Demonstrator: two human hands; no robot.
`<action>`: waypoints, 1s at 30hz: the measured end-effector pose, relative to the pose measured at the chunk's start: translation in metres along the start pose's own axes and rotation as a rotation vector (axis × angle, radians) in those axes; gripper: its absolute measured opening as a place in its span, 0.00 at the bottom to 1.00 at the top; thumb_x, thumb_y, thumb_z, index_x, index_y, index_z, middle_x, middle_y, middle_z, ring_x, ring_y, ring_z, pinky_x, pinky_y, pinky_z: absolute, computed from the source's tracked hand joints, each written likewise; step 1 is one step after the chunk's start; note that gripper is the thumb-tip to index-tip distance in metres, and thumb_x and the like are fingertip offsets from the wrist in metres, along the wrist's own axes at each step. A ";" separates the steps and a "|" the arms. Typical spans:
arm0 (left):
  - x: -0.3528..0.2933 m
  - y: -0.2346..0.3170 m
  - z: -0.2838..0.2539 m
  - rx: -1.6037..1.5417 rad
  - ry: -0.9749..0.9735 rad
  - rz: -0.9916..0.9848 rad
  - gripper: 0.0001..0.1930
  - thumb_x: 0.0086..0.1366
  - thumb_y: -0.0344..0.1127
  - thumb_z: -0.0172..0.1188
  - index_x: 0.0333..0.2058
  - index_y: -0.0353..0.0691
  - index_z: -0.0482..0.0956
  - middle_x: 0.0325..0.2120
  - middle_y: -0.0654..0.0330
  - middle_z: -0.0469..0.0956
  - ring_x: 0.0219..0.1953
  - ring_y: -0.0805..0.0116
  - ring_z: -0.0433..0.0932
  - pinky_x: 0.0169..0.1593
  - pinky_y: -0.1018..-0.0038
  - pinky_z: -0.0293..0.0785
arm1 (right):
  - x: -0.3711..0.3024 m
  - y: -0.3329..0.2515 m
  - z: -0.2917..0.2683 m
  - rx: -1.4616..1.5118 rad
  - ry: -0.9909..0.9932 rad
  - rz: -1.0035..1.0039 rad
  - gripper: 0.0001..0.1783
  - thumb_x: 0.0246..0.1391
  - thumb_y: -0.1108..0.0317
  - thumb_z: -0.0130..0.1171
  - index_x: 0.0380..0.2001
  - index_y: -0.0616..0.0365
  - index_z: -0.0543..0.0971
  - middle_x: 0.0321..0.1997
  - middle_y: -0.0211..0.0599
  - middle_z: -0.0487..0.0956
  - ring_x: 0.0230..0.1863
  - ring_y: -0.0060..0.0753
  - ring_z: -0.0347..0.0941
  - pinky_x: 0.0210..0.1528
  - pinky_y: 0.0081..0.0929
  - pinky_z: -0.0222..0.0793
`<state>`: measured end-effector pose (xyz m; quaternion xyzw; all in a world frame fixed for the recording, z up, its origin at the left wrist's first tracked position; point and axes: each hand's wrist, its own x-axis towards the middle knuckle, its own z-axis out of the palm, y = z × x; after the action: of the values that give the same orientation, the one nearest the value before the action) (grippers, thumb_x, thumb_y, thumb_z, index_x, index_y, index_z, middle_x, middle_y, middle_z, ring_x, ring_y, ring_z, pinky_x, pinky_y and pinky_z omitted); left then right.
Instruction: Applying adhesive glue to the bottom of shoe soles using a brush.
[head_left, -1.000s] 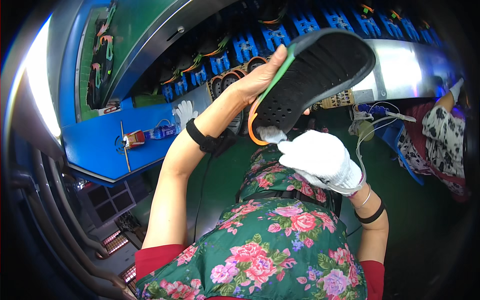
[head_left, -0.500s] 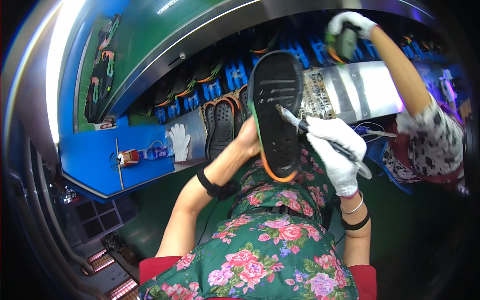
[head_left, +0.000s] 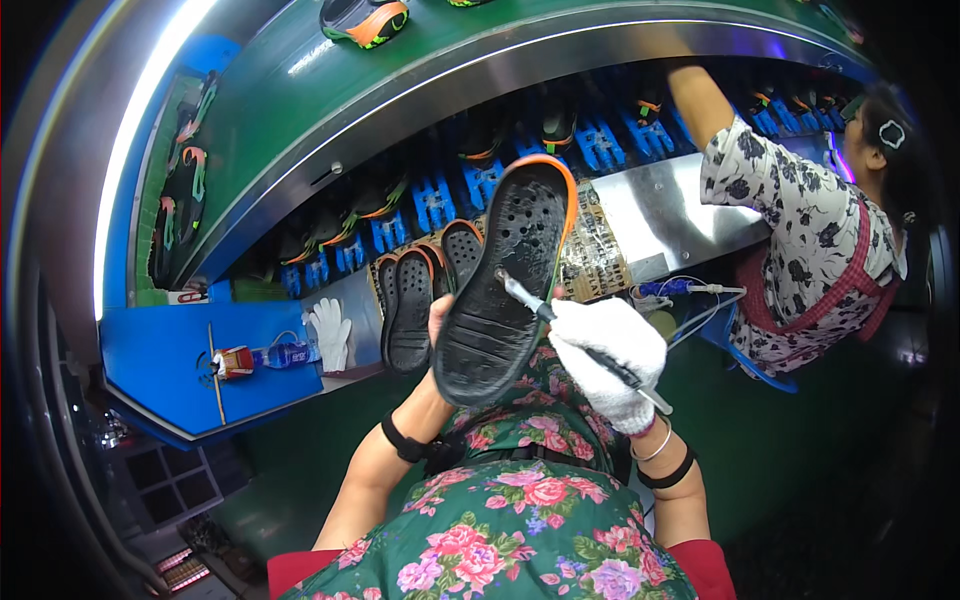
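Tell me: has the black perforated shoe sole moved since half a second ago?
Yes, the sole has turned end for end: its orange-rimmed end, pointing away from the silver metal bench before, now points toward it.

The sole (head_left: 486, 322) looks glossy, the ledge (head_left: 680, 218) smooth shiny metal.

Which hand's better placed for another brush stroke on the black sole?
Right, I'd judge. The gloved right hand already holds the brush, its tip over the black sole. The bare left hand is occupied supporting that sole from behind.
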<state>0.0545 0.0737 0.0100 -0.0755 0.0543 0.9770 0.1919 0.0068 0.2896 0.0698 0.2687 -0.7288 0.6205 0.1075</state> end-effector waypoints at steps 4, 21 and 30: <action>0.007 -0.006 -0.012 0.189 0.303 0.067 0.52 0.57 0.67 0.62 0.74 0.44 0.58 0.73 0.37 0.53 0.74 0.39 0.56 0.74 0.43 0.55 | 0.012 -0.005 -0.006 -0.091 -0.007 -0.100 0.13 0.44 0.79 0.73 0.37 0.59 0.87 0.37 0.38 0.87 0.33 0.38 0.82 0.37 0.32 0.78; 0.018 -0.037 -0.022 -0.030 -0.076 -0.012 0.39 0.73 0.67 0.49 0.68 0.41 0.67 0.63 0.49 0.74 0.63 0.52 0.75 0.69 0.51 0.68 | 0.033 -0.013 0.007 -0.164 -0.075 -0.196 0.16 0.44 0.81 0.72 0.39 0.55 0.88 0.42 0.42 0.88 0.41 0.40 0.84 0.44 0.33 0.79; 0.024 -0.023 -0.036 0.167 0.271 -0.101 0.43 0.69 0.74 0.48 0.65 0.39 0.70 0.61 0.48 0.76 0.61 0.51 0.77 0.68 0.52 0.70 | 0.002 0.009 0.023 -0.090 -0.178 -0.013 0.19 0.53 0.71 0.68 0.50 0.56 0.85 0.52 0.42 0.85 0.50 0.43 0.81 0.54 0.38 0.75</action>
<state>0.0458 0.0987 -0.0314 -0.1930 0.1569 0.9391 0.2371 0.0045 0.2676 0.0587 0.3222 -0.7609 0.5602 0.0583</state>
